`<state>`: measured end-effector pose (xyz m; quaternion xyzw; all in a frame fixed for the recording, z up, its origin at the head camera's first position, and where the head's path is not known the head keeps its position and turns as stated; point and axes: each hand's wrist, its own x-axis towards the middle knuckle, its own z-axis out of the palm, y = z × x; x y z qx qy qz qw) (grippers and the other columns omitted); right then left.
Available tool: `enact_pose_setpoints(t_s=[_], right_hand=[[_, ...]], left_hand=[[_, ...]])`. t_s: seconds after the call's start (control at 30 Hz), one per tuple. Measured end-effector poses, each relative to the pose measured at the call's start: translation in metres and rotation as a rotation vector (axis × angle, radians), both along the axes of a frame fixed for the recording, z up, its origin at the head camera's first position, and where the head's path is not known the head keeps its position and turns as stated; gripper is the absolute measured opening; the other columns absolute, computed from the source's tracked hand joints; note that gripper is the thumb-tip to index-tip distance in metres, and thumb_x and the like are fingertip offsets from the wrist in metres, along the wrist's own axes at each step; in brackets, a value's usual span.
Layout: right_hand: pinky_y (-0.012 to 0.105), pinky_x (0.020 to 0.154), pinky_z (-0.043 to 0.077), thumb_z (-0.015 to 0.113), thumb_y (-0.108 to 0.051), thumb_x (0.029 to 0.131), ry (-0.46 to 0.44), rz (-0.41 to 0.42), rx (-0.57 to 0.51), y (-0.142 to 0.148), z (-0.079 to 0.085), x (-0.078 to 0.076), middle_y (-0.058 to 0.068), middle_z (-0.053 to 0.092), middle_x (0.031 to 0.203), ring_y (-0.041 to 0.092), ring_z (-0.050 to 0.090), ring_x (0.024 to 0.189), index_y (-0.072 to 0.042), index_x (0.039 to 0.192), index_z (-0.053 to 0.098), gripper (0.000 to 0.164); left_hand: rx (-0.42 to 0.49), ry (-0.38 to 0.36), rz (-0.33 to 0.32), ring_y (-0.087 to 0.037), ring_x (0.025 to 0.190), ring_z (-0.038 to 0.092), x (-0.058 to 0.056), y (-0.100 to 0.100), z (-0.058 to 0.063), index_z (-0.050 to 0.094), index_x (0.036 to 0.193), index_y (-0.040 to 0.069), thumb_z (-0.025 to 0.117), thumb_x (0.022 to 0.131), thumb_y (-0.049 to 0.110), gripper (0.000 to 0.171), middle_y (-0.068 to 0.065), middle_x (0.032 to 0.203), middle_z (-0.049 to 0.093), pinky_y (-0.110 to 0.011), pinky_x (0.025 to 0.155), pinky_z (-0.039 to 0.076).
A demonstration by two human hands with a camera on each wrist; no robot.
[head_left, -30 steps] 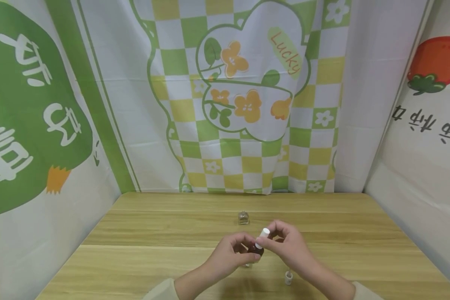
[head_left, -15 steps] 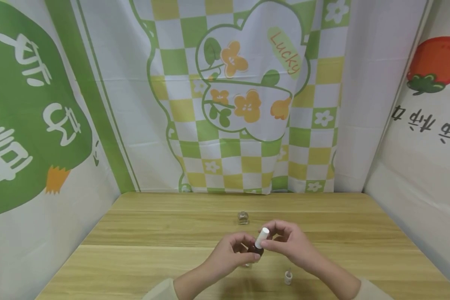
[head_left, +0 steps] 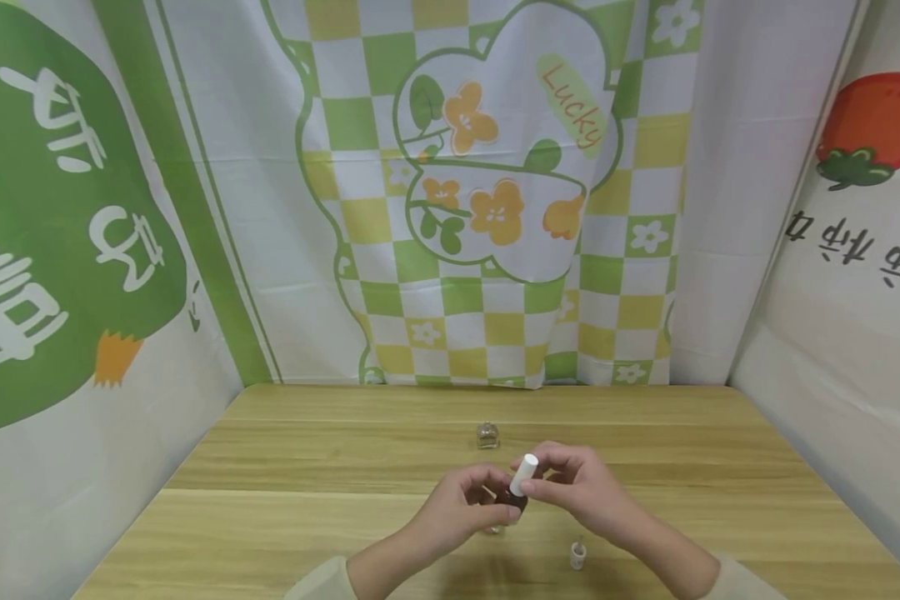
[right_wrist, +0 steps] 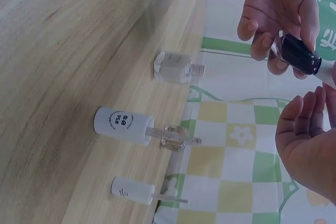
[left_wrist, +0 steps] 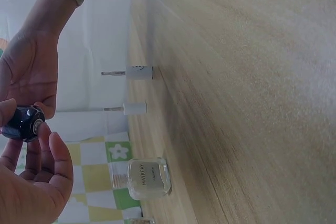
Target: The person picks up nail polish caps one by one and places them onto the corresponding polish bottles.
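Two hands: left hand (head_left: 457,508) and right hand (head_left: 587,492), raised off the wooden table (head_left: 270,500), meeting at one dark bottle (right_wrist: 296,55).
Left grip: thumb and fingers curled in to the bottle's width, holding its body.
Right grip: thumb and fingers brought in to a pinch on the white cap (head_left: 524,476).
Dark bottle: in the air about mid-width of the surface, well short of the back edge; tilted, cap end up and toward the right edge. Cap sits at the neck; how tight, cannot tell.
Clear bottle (left_wrist: 149,178): upright on the surface, bare-necked, part hidden by the left hand in the head view.
Far bottle (head_left: 487,435): upright, near the middle of the back edge; neck looks bare.
Numbered cap (right_wrist: 123,125), striped cap (right_wrist: 134,190): standing on their tops, brushes up, on the right-edge side of the clear bottle.
Spill risk: cap coming free with the bottle tilted like this could let dark liquid run onto the surface.
Slip risk: a hard twist against a light left hold could spin the smooth glass loose.
Topple risk: right hand dropping low could knock an upturned cap and smear its brush.
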<state>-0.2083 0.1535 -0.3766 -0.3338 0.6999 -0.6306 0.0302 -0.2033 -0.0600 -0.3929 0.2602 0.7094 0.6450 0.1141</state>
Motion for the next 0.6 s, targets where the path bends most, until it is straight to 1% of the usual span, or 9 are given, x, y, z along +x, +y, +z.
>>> enact_pose_setpoints(t_s=[0.13,0.3,0.43,0.6], right_hand=[[0.035,0.074,0.056,0.066,-0.003,0.091,-0.005,-0.04,0.003,-0.0023,0.0,0.0016,0.003,0.066,0.095,0.015,0.06,0.086,0.005,0.1,0.065,0.012],[0.034,0.072,0.055,0.068,-0.005,0.09,-0.02,-0.11,0.029,-0.0051,-0.0001,0.0036,0.004,0.067,0.091,0.015,0.06,0.083,0.003,0.097,0.065,0.012],[0.032,0.071,0.054,0.071,-0.01,0.088,-0.044,-0.166,0.051,-0.0075,0.0003,0.0046,0.005,0.066,0.089,0.016,0.06,0.083,0.003,0.095,0.064,0.016],[0.032,0.07,0.054,0.073,-0.012,0.086,-0.062,-0.214,0.069,-0.0096,0.0007,0.0061,0.006,0.064,0.087,0.017,0.059,0.082,0.002,0.093,0.063,0.019]], left_hand=[[-0.004,-0.004,0.002,-0.016,0.08,0.059,-0.0003,-0.0006,0.0,0.067,0.104,0.005,0.073,0.086,0.014,0.021,-0.003,0.098,0.066,-0.031,0.067,0.054],[0.0,0.0,0.002,-0.015,0.08,0.059,-0.0013,-0.0003,-0.0005,0.067,0.104,0.005,0.073,0.086,0.013,0.021,-0.004,0.098,0.066,-0.033,0.068,0.055],[-0.002,0.006,0.01,-0.015,0.08,0.06,-0.0017,0.0004,-0.0012,0.068,0.103,0.005,0.073,0.085,0.013,0.02,-0.004,0.097,0.067,-0.032,0.067,0.055],[0.002,0.011,0.016,-0.015,0.079,0.06,-0.0016,0.0013,-0.002,0.068,0.103,0.006,0.074,0.085,0.011,0.02,-0.004,0.096,0.067,-0.03,0.066,0.055]])
